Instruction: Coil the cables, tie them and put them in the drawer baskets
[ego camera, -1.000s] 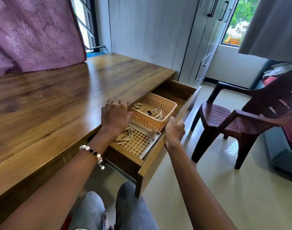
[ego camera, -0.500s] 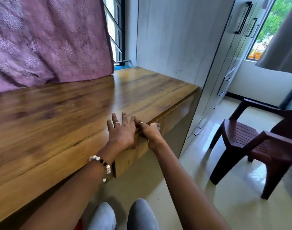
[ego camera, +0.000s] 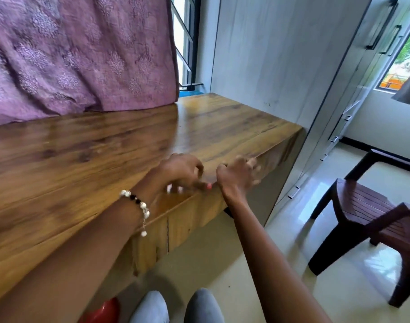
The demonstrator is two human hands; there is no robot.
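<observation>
Both hands are hanging at the front lip of the tabletop (ego camera: 129, 141), and both are smeared by motion blur. The left hand (ego camera: 181, 172) is lying over that lip with its fingers drooping loosely and its tips near the top of the drawer front (ego camera: 190, 217); it is gripping nothing that shows. The right hand (ego camera: 237, 174) is hovering just beside it, further along the lip, knuckles raised and fingers bent, but whether those fingers are closing on anything or hanging slack cannot be told through the blur. The drawer front is sitting flush under the tabletop, so the cables and baskets are lying out of sight, presumably inside it. The task is looking finished, and the risks are mostly small ones. If the drawer is not fully home, fingertips curling over its top edge are risking a pinch against the lip. A bead bracelet (ego camera: 138, 206) with a dangling charm is swinging at the left wrist close to the lip and could be snagging there as the arm pulls away. Off the tabletop's far corner, a dark chair (ego camera: 367, 206) is standing near enough for a careless step to be knocking it.
</observation>
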